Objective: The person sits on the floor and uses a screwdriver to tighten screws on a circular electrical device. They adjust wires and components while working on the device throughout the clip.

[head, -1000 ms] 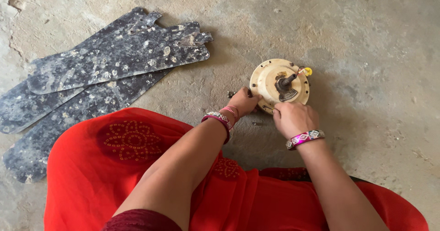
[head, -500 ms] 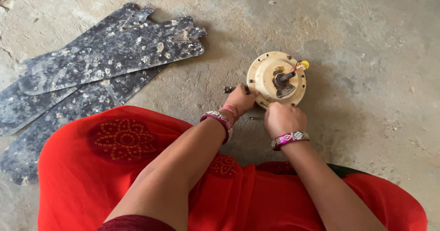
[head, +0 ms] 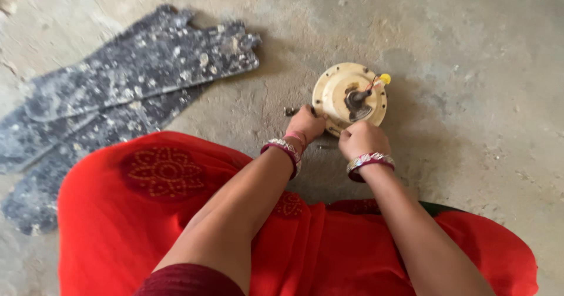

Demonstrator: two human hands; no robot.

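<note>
Both hands at a cream fan motor housing on the concrete floor.

The left hand (head: 305, 123) curls against the round motor housing (head: 338, 93)'s near-left edge; the right hand (head: 363, 138) is fisted at its near rim, what it pinches I cannot tell. Dusty dark fan blades (head: 141, 73) lie well apart, left.

The motor (head: 350, 98) is cream with a dark grey shaft and a yellow cap (head: 385, 78) at its edge. The blades (head: 141, 78) are dark blue-grey, speckled with pale flecks, on a grey-tan floor (head: 470, 49). The cloth (head: 147, 214) is bright red with orange medallion patterns; the bangles (head: 369, 164) are silver and maroon.
</note>
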